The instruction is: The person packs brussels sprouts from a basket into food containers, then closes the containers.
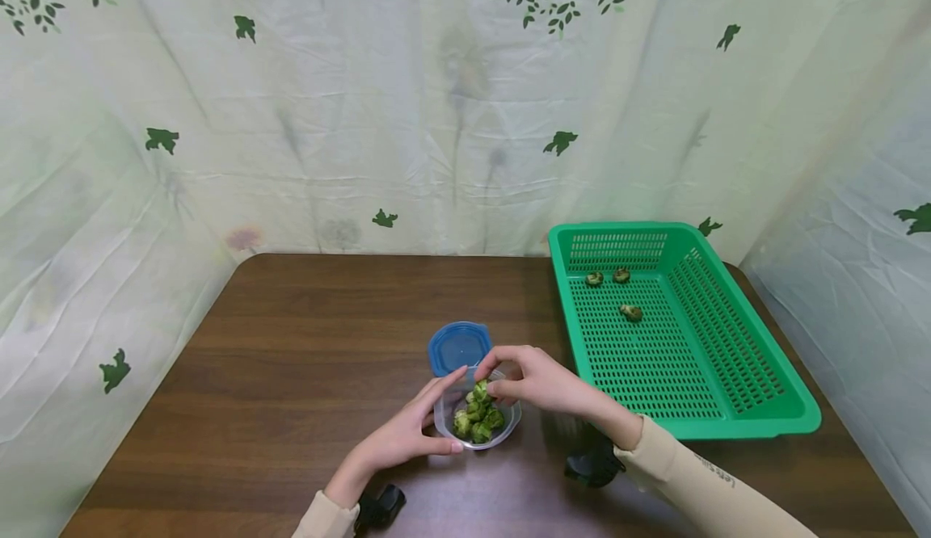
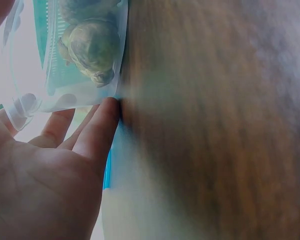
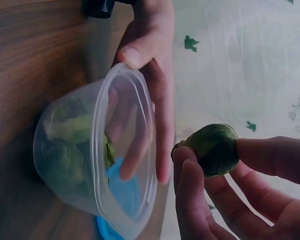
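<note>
My right hand (image 1: 527,378) pinches a green Brussels sprout (image 3: 216,151) between thumb and fingers, just above the mouth of a clear plastic container (image 1: 513,425). Several more Brussels sprouts (image 1: 480,421) are piled inside it. Against the container's left side lies my left hand (image 1: 398,437), steadying it with the thumb at the near rim and the fingers reaching round the far side. The left wrist view shows its fingertips touching the container wall. A blue lid (image 1: 460,348) lies right behind the container.
A large green plastic basket (image 1: 771,423) stands on the right of the brown wooden table (image 1: 305,344), with three brownish-green sprouts (image 1: 631,313) inside towards the back. A leaf-patterned curtain (image 1: 407,118) hangs behind and at both sides.
</note>
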{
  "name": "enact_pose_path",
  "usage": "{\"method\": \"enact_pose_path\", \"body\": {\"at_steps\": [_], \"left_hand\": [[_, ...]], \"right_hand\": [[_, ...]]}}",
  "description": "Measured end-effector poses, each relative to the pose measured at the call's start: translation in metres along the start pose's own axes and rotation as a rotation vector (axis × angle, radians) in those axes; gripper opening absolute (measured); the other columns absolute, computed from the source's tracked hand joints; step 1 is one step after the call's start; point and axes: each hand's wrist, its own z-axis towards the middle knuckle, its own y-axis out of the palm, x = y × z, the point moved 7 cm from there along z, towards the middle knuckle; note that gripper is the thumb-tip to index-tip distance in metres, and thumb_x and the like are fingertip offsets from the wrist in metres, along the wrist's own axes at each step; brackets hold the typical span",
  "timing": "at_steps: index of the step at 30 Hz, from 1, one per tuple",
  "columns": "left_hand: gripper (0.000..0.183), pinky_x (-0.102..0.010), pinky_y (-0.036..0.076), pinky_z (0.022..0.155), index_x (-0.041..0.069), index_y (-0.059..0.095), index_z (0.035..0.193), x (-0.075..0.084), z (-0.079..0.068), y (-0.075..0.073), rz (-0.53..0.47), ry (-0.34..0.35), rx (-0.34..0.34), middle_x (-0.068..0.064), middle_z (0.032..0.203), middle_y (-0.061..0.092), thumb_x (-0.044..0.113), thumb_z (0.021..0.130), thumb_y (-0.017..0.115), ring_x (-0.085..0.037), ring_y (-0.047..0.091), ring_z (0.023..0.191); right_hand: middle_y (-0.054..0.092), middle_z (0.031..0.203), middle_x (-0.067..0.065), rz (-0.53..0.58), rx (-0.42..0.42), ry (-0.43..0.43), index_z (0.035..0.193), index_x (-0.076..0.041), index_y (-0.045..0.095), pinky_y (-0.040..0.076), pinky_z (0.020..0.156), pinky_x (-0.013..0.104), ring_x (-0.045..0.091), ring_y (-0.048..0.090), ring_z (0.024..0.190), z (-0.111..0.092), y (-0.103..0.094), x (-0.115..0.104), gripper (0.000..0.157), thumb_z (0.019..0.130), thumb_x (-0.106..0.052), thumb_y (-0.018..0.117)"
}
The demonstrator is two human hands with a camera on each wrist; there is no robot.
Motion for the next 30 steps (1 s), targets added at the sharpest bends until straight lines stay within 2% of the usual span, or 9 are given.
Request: {"method": "enact_pose_path", "body": {"at_steps": [6,13,19,25,30], "left_hand": [[0.085,-0.05,0.032,0.105,0.026,0.019,0.153,0.001,-0.001,0.0,0.006,-0.01,0.002,-0.012,0.151,0.019,0.02,0.087,0.072,-0.029,0.021,0.138],[0.086,-0.045,0.034,0.104,0.026,0.019,0.153,0.0,0.0,0.0,0.002,0.007,0.005,-0.011,0.15,0.021,0.019,0.086,0.073,-0.027,0.022,0.138],[0.086,-0.044,0.034,0.104,0.028,0.02,0.153,0.001,0.0,0.0,-0.004,0.014,0.005,-0.011,0.15,0.021,0.018,0.086,0.073,-0.027,0.024,0.137],[0.085,-0.046,0.035,0.103,0.03,0.02,0.153,-0.001,0.0,0.0,0.012,-0.009,0.003,-0.01,0.151,0.021,0.02,0.087,0.073,-0.028,0.024,0.137],[0.085,-0.044,0.034,0.104,0.031,0.019,0.153,-0.001,0.0,0.0,0.0,-0.013,-0.001,-0.01,0.151,0.019,0.02,0.087,0.072,-0.028,0.023,0.137]], "right_hand": [[0.062,0.103,0.008,-0.021,0.018,0.007,0.1,-0.002,0.065,0.056,0.065,0.043,0.035,0.066,0.074,0.005,0.009,0.001,0.012,0.089,0.0,0.061],[0.059,0.109,0.009,-0.11,0.043,-0.026,0.098,-0.003,0.066,0.054,0.063,0.024,0.025,0.067,0.07,0.009,0.017,0.003,0.012,0.088,0.001,0.062],[0.06,0.106,0.006,-0.201,0.064,-0.05,0.098,-0.005,0.066,0.05,0.061,0.023,0.012,0.06,0.062,0.011,0.02,0.002,0.013,0.087,0.001,0.062],[0.063,0.103,0.007,-0.196,0.07,-0.003,0.097,-0.006,0.066,0.046,0.056,0.024,0.024,0.064,0.064,0.013,0.019,0.003,0.014,0.087,0.003,0.06],[0.063,0.104,0.003,-0.193,0.06,0.011,0.097,-0.007,0.067,0.047,0.059,0.024,0.024,0.064,0.067,0.011,0.017,0.003,0.013,0.088,0.0,0.061]]}}
